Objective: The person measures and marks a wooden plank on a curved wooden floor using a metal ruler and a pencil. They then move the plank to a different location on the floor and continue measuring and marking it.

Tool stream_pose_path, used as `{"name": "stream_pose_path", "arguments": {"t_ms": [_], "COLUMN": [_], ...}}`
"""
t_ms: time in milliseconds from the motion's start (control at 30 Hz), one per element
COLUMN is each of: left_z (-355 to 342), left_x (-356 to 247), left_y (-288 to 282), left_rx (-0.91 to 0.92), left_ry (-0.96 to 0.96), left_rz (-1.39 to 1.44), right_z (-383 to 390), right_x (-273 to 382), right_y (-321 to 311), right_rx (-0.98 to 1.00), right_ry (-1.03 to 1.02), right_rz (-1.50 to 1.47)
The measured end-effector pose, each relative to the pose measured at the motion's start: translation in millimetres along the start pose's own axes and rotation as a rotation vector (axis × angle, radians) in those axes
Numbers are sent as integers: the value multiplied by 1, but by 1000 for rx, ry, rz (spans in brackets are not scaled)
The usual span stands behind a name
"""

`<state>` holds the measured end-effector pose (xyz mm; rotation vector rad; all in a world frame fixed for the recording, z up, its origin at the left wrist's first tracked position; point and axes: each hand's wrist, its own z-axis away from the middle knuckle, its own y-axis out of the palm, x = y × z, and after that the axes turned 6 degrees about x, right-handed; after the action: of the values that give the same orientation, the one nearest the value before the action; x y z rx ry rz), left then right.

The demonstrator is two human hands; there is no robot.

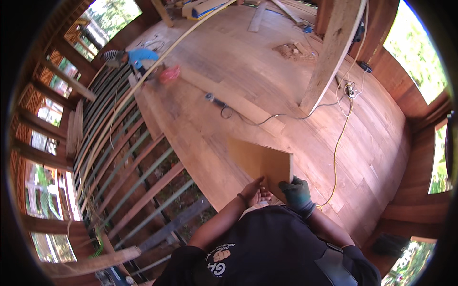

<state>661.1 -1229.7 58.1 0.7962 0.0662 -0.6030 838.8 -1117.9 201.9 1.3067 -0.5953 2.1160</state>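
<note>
A flat tan wooden board (269,164) is tilted up in front of my body, its narrow pale end edge toward the right. My right hand (296,194), in a dark green glove, is closed round the board's near right edge. My bare left hand (257,193), with a bracelet at the wrist, is at the board's near lower side. Its thumb lies against the board's face and its fingers are curled by the lower edge. The board partly hides where those fingers end.
Open floor joists (143,190) with gaps between them run along the left. Laid floorboards (229,86) cover the middle and right. A corded power tool (214,99), a yellow cable (338,167) and a wooden post (331,57) stand ahead. A co-worker in blue (143,55) crouches far left.
</note>
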Motion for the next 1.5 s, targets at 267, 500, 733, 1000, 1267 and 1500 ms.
{"name": "stream_pose_path", "arguments": {"t_ms": [267,500,733,1000,1267,1500], "left_z": [-102,-161,-169,-254,-294,-303], "left_x": [-160,-293,-332,-423,-604,-737], "left_y": [0,-43,-79,-79,-137,-172], "left_rx": [-291,-627,-799,-633,-717,-781], "left_ry": [50,10,-343,-312,-243,-92], "left_rz": [-674,-998,-960,-935,-896,-684], "right_z": [-155,-289,-390,-525,-717,-843], "right_x": [8,60,73,81,126,226], "right_y": [-97,-191,-232,-201,-143,-102], "right_rx": [-191,-240,-285,-377,-311,-155], "right_ry": [26,145,115,35,-218,-181], "right_rz": [3,-91,-26,158,337,-11]}}
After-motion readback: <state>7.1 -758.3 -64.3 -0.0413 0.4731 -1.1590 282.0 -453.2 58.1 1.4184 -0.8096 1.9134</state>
